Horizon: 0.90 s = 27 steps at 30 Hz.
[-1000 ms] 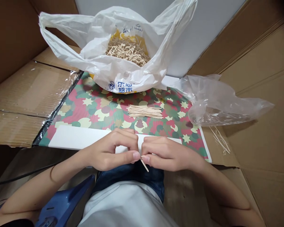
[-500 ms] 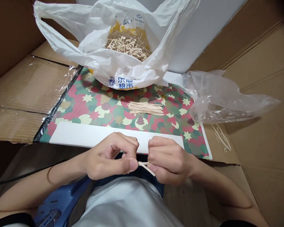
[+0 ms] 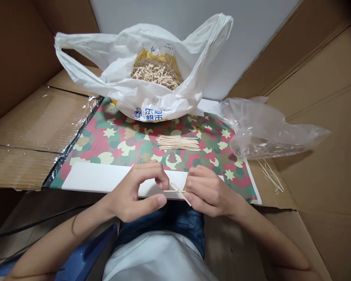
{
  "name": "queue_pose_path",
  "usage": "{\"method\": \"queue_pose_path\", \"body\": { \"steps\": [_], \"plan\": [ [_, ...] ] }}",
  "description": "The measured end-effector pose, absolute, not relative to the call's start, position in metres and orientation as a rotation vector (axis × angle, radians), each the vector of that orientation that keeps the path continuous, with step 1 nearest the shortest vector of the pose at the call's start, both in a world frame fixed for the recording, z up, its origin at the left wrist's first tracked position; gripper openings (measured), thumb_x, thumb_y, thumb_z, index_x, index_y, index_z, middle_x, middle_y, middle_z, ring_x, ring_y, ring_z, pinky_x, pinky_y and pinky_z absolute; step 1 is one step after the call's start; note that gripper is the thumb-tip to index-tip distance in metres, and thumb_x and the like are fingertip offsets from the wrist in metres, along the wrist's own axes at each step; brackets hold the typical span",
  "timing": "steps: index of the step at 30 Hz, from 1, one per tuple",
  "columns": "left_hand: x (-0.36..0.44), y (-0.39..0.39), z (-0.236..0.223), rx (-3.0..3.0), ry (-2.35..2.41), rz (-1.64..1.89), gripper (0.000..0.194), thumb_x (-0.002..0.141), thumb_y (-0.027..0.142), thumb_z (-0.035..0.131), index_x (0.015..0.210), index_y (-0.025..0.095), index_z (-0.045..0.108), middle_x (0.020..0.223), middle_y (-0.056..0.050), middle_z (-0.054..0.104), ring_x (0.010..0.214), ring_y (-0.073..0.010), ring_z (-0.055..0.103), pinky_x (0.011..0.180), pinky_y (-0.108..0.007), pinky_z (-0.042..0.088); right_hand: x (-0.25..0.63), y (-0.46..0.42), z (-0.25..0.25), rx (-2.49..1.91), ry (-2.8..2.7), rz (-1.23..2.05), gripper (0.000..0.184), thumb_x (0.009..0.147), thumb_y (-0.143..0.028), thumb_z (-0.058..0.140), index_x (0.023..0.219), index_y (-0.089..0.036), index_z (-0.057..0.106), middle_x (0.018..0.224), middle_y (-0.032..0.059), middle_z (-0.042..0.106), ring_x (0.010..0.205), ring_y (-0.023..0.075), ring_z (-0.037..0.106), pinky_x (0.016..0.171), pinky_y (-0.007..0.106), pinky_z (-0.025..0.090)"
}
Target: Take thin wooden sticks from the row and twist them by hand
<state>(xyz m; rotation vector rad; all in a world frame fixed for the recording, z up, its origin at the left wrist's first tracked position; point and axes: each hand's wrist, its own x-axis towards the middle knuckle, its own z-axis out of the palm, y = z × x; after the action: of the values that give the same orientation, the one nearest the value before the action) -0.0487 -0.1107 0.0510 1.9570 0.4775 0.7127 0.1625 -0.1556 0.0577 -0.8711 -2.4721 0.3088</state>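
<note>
My right hand (image 3: pixel 212 191) pinches one end of a thin, pale knotted strip (image 3: pixel 178 191) between thumb and curled fingers. The knot sits just left of its fingertips, with short ends sticking out. My left hand (image 3: pixel 143 191) has thumb and forefinger parted, close to the strip's left end; whether it touches the strip I cannot make out. Beyond the hands, a flat bundle of straight pale strips (image 3: pixel 178 143) lies on the camouflage-patterned sheet (image 3: pixel 128 134). Behind that stands a white plastic bag (image 3: pixel 166 100), its mouth wide, holding many short pale pieces (image 3: pixel 158 73).
A clear plastic bag (image 3: pixel 277 128) lies crumpled at the right. Near it, a few loose strips (image 3: pixel 270 175) rest on cardboard. Cardboard walls (image 3: pixel 318 97) rise on both sides. A white band (image 3: pixel 90 175) runs along the front edge, and blue plastic (image 3: pixel 87 253) shows below left.
My left thumb and forefinger have parted from their pinch on the knotted strip. My right hand still grips it, slightly higher. The view has tilted up a little.
</note>
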Motion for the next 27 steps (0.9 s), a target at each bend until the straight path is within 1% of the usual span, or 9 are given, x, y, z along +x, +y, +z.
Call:
{"method": "queue_pose_path", "body": {
  "steps": [2,5,8,10,16,19,23,25,27],
  "plan": [
    [-0.049,-0.113,0.047,2.024,0.52,0.818,0.008,0.079,0.02,0.052,0.074,0.016,0.056,0.067,-0.003,0.056,0.064,-0.0147,0.047,0.065,-0.03,0.038,0.164,-0.154,0.058,-0.896,-2.484,0.293,0.023,0.087,-0.02,0.035,0.068,-0.019,0.047,0.058,0.0008,0.049,0.057,0.0148,0.038,0.055,0.03,0.027],
    [-0.05,-0.113,0.042,2.087,0.553,0.914,0.007,0.079,0.012,0.052,0.076,0.016,0.057,0.068,-0.003,0.057,0.066,-0.0145,0.047,0.066,-0.03,0.038,0.166,-0.151,0.061,-0.943,-2.435,0.363,0.016,0.089,-0.023,0.039,0.078,-0.018,0.05,0.067,0.0021,0.055,0.064,0.0153,0.042,0.059,0.03,0.033],
    [-0.052,-0.111,0.04,2.13,0.591,0.944,0.007,0.079,0.01,0.053,0.079,0.016,0.058,0.073,-0.003,0.059,0.069,-0.0147,0.049,0.066,-0.029,0.039,0.168,-0.151,0.063,-0.973,-2.318,0.41,0.008,0.087,-0.023,0.044,0.088,-0.018,0.049,0.076,0.0035,0.057,0.072,0.0163,0.047,0.065,0.03,0.038],
    [-0.054,-0.111,0.039,2.158,0.626,0.945,0.007,0.08,0.012,0.053,0.08,0.016,0.058,0.074,-0.004,0.059,0.071,-0.015,0.049,0.067,-0.029,0.04,0.167,-0.151,0.063,-0.967,-2.26,0.408,0.006,0.085,-0.021,0.047,0.09,-0.018,0.048,0.079,0.0036,0.057,0.073,0.0166,0.049,0.066,0.031,0.039],
    [-0.057,-0.115,0.036,2.156,0.658,0.937,0.009,0.082,0.016,0.051,0.079,0.016,0.059,0.073,-0.005,0.059,0.07,-0.0161,0.05,0.066,-0.03,0.04,0.16,-0.15,0.061,-0.938,-2.275,0.331,0.005,0.082,-0.015,0.047,0.084,-0.019,0.049,0.075,0.0028,0.057,0.07,0.0167,0.048,0.065,0.032,0.039],
    [-0.059,-0.115,0.033,2.135,0.649,0.915,0.007,0.082,0.016,0.051,0.082,0.016,0.058,0.076,-0.005,0.059,0.072,-0.0165,0.05,0.068,-0.031,0.04,0.159,-0.15,0.058,-0.917,-2.258,0.334,0.006,0.081,-0.014,0.047,0.082,-0.02,0.049,0.072,0.0024,0.058,0.069,0.0167,0.048,0.064,0.033,0.038],
    [-0.064,-0.115,0.027,2.073,0.663,0.986,0.011,0.079,0.017,0.054,0.09,0.016,0.055,0.083,-0.006,0.057,0.079,-0.018,0.051,0.071,-0.031,0.041,0.159,-0.15,0.051,-0.946,-2.175,0.438,0.004,0.08,-0.016,0.048,0.083,-0.019,0.05,0.073,0.0029,0.058,0.069,0.0172,0.049,0.065,0.034,0.038],
    [-0.064,-0.116,0.026,2.055,0.687,1.051,0.013,0.078,0.014,0.054,0.091,0.016,0.054,0.083,-0.006,0.056,0.079,-0.0175,0.051,0.071,-0.03,0.041,0.159,-0.15,0.047,-0.972,-2.137,0.53,0.003,0.081,-0.017,0.049,0.082,-0.019,0.051,0.073,0.0029,0.057,0.07,0.0169,0.049,0.066,0.034,0.039],
    [-0.062,-0.117,0.027,2.081,0.703,1.04,0.014,0.076,0.013,0.055,0.09,0.016,0.054,0.083,-0.005,0.056,0.078,-0.017,0.05,0.071,-0.03,0.04,0.158,-0.15,0.042,-0.991,-2.1,0.627,0.003,0.082,-0.018,0.049,0.079,-0.019,0.051,0.072,0.0025,0.056,0.07,0.0165,0.048,0.066,0.033,0.039]
  ]
}}
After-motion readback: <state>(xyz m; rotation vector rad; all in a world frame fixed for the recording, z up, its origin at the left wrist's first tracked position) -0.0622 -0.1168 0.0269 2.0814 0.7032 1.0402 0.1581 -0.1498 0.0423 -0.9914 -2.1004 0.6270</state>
